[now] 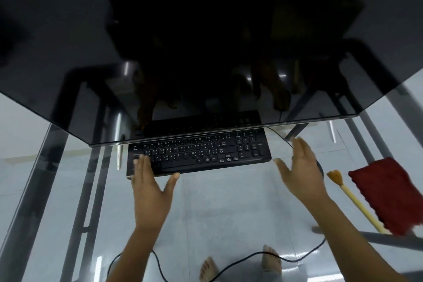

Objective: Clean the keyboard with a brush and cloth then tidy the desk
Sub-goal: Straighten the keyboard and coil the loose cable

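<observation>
A big, dark, shiny flat screen (206,41) fills the top of the view, past both hands, and its bottom edge hangs over the back rows of keys. Under the hands is a see-through glass desk with grey metal legs (229,201). A long black keyboard with white letters (206,151) lies flat on the glass, right in front of the hands and between them. The left hand (151,190) is open. Its straight fingers rest on the left end of the keyboard and its thumb sticks out to touch the front edge. The right hand (299,171) is open too, with its fingers spread wide, and it holds nothing. It is just beside the right end of the keyboard, and it looks blurry, so I cannot tell if it touches. To the right of the right hand lies a dark red fuzzy cloth (386,194). Between that cloth and the right hand lies a brush with a long cream handle and tan bristles (352,197); its bristles point away from the person. Down through the glass, below the arms, are a thin black cable (251,256) on the pale floor and two bare feet (208,268).
</observation>
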Demonstrator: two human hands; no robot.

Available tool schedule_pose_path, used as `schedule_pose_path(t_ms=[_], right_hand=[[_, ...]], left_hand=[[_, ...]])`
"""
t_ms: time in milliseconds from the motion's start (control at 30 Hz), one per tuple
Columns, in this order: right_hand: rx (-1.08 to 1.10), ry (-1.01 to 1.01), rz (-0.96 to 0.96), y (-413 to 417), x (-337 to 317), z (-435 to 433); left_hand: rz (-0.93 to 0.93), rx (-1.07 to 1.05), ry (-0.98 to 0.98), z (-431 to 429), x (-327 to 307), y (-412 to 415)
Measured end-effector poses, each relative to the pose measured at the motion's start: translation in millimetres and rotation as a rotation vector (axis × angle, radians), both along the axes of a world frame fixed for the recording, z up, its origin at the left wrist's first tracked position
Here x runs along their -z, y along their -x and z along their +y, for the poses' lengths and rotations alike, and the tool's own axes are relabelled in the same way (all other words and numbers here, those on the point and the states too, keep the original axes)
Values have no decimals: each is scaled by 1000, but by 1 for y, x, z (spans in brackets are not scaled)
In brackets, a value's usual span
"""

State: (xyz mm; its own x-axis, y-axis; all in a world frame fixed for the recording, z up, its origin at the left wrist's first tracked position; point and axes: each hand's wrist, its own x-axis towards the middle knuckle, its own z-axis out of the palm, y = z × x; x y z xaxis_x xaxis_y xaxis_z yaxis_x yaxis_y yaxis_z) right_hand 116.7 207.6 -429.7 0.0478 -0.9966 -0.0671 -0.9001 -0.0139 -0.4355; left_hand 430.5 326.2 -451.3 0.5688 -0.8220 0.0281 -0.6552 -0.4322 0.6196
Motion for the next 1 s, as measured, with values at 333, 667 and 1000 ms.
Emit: schedule_pose_path(t_ms=[333, 667, 1000], right_hand=[[30, -9, 46, 70, 9, 2], [115, 27, 71, 82, 9, -58], [124, 45, 49, 85, 12, -71]], left_hand=[[-173, 543, -28, -61, 6, 123], [-195, 502, -72, -75, 10, 142], [-207, 462, -79, -73, 11, 139]])
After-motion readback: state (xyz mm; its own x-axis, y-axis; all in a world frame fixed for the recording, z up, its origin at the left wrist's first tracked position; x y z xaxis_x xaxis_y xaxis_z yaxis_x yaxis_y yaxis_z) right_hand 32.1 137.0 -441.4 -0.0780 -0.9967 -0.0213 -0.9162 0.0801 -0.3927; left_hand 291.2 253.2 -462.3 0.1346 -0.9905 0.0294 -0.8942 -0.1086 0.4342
